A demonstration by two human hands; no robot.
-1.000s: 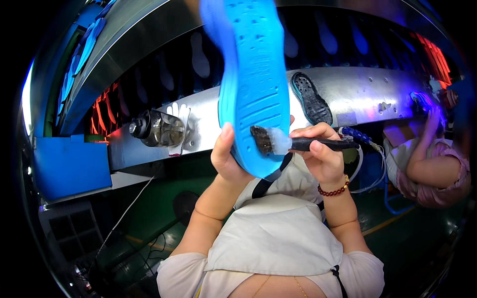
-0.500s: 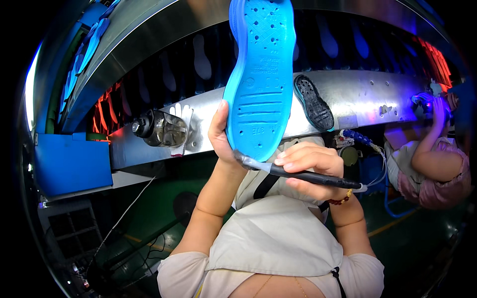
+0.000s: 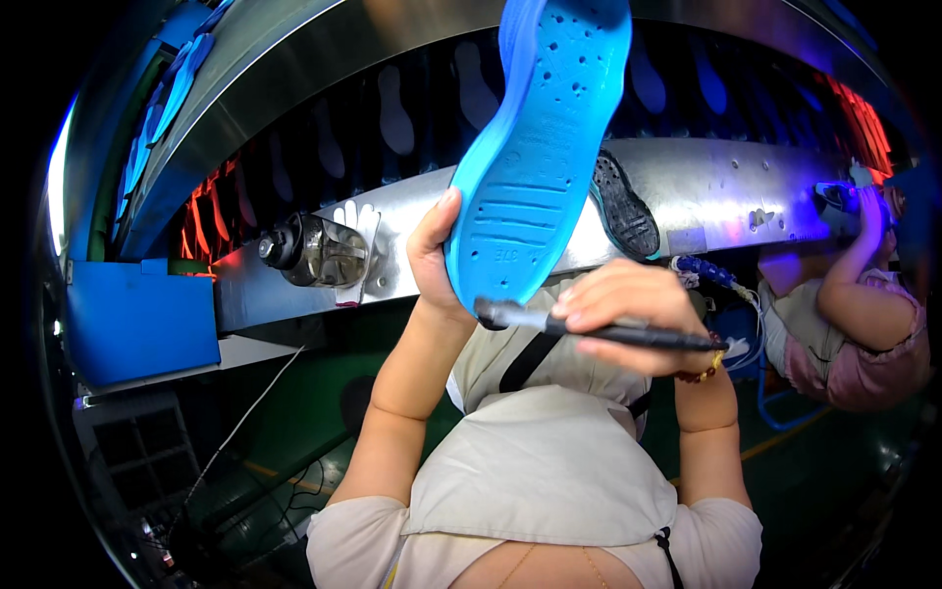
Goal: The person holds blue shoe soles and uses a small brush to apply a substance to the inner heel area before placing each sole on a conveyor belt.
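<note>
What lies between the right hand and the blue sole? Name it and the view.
A brush, in the head view: the right hand grips its black handle, and its dark bristles are at the lower end of the blue sole.

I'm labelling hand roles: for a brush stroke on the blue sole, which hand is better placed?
Probably the right hand: it holds the brush, bristles by the near end of the blue sole. The left hand grips the sole's left side, so seems better for steadying.

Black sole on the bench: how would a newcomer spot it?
Find the silvery bench across the view. Right of the blue sole in the left hand, the black sole lies on it, set apart by its dark surface and teal edge.
</note>
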